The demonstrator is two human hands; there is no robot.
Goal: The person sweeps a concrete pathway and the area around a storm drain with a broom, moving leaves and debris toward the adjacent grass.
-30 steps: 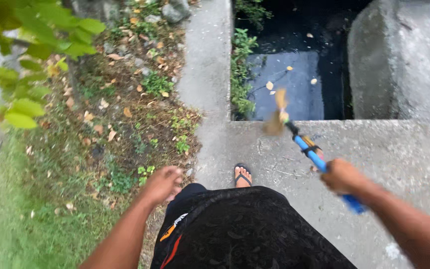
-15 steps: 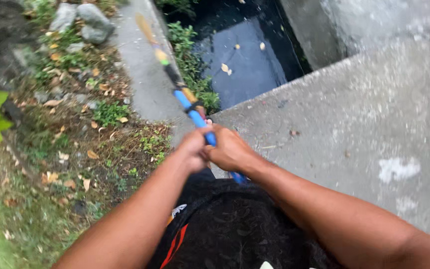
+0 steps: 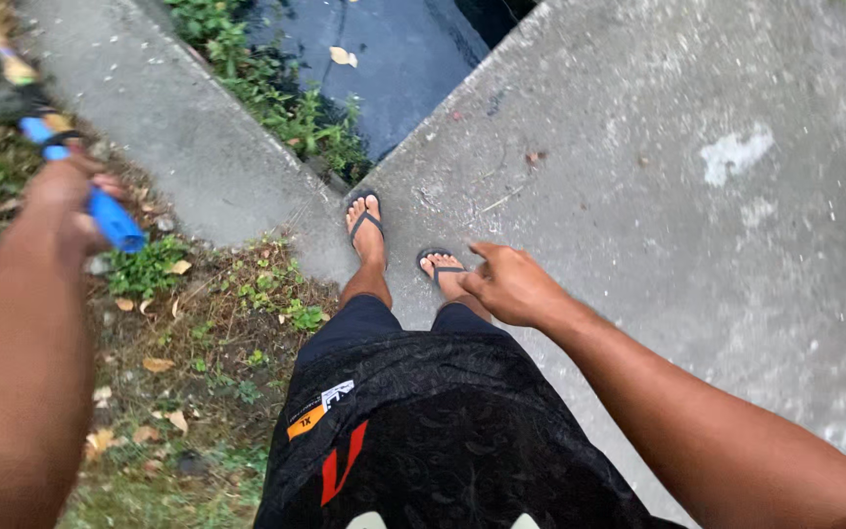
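A view straight down a standing person's body to bare arms, black shorts and feet in flip-flops.

The left hand [image 3: 66,201] is raised and blurred, closed in a fist around a blue handle [image 3: 100,211] of a long tool. The handle's long axis runs on a diagonal: its lower end sticks out just below and to the inner side of the fist, toward the person's legs, and the shaft climbs out of the fist's far side, up and away from the body. Beyond the fist the shaft shows a dark band, then a yellowish section [image 3: 7,59] that is too blurred to make out before it leaves the view.

The right hand [image 3: 511,284] holds nothing. It hangs loose with the fingers lightly curled and partly spread, just above the right foot [image 3: 440,266].

Below the left hand lies a patch of grass and weeds [image 3: 198,333] scattered with dry leaves. Under and beyond the right hand is a grey concrete slab [image 3: 678,196], rough and stained with pale patches. Ahead of both feet the concrete opens onto a drain channel [image 3: 384,69] holding dark water with a leaf floating on it, green plants along its edge. The setting is outdoors.
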